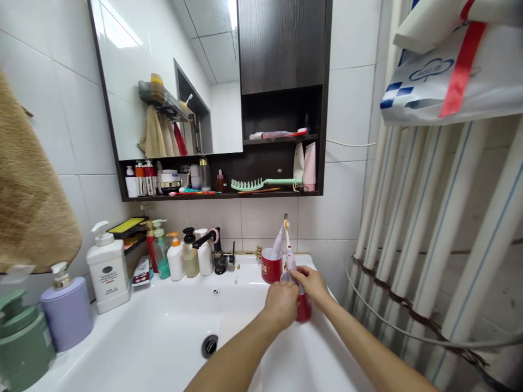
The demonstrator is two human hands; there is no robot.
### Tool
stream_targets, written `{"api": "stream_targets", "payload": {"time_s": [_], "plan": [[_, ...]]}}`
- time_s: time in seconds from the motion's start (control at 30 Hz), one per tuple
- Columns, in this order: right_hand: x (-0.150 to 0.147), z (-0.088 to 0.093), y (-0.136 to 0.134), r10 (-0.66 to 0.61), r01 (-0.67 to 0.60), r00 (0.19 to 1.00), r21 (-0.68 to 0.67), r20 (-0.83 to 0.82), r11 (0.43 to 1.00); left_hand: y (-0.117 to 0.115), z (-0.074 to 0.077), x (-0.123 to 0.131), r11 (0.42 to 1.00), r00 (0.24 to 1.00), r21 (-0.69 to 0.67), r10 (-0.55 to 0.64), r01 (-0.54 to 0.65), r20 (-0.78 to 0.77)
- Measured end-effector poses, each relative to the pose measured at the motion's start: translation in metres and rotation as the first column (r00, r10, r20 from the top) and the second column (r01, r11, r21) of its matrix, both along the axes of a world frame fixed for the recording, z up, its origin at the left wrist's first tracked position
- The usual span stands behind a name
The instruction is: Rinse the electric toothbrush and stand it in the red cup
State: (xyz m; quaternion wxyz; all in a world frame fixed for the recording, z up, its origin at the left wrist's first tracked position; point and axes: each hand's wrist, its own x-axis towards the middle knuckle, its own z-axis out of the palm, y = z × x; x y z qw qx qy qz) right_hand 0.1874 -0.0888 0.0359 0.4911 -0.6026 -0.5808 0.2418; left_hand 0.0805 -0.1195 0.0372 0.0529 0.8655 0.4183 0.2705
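Note:
Both my hands meet over a red cup (304, 309) standing on the right rim of the white sink (163, 332). My left hand (281, 304) is closed against the cup's left side. My right hand (312, 284) is closed around the lower handle of a pink and white electric toothbrush (289, 251) that stands upright in that cup. Just behind stands a second red cup (271, 265) with another toothbrush (278, 242) leaning in it.
Pump bottles (107, 267) and soap dispensers (65, 310) line the sink's back and left edge beside a black tap (216, 247). A dark mirror cabinet shelf (220, 193) holds toiletries and a green comb (261, 184). A brown towel (28, 190) hangs left; radiator pipes (441, 218) stand right.

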Motion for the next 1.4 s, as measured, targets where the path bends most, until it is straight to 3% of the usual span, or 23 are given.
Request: {"api": "stream_targets", "payload": {"time_s": [0.17,0.3,0.43,0.6,0.73,0.83,0.93,1.03,1.2,1.4], "plan": [[0.018,0.002,0.026,-0.118,0.122,0.987,-0.031,0.107,0.992,0.028,0.003,0.022,0.998,0.995,-0.059,0.036,-0.030,0.093],[0.025,0.003,0.049,-0.160,0.184,0.962,-0.092,0.220,0.979,0.049,0.008,0.032,0.986,0.996,-0.143,0.090,-0.089,-0.001],[0.026,0.003,0.069,-0.168,0.215,0.943,-0.138,0.288,0.967,0.064,0.007,0.035,0.988,0.995,-0.123,0.089,-0.094,-0.046],[0.024,0.003,0.077,-0.119,0.166,0.947,-0.138,0.299,0.976,0.072,0.001,0.017,0.996,0.996,-0.029,0.080,-0.081,-0.032],[0.025,0.004,0.070,-0.085,0.111,0.963,-0.088,0.255,0.990,0.081,0.003,-0.007,0.963,0.961,0.076,0.263,-0.258,-0.081],[0.024,0.012,0.060,-0.175,0.175,0.962,0.017,0.209,0.984,0.084,0.006,-0.017,0.950,0.937,0.051,0.311,-0.307,-0.160],[0.013,0.021,0.042,-0.257,0.233,0.954,0.163,0.151,0.959,0.078,0.007,-0.022,0.955,0.941,0.044,0.297,-0.293,-0.165],[-0.012,0.022,0.023,-0.178,0.149,0.977,0.226,0.116,0.963,0.061,0.003,-0.031,0.953,0.939,0.038,0.304,-0.301,-0.162],[-0.060,-0.005,0.007,0.012,-0.018,0.998,0.103,0.059,0.995,0.018,-0.015,-0.059,0.944,0.932,0.005,0.327,-0.330,-0.155],[-0.099,-0.038,-0.006,0.187,-0.188,0.982,0.010,0.021,0.982,-0.026,-0.042,-0.089,0.928,0.926,-0.113,0.332,-0.355,-0.182]]}}
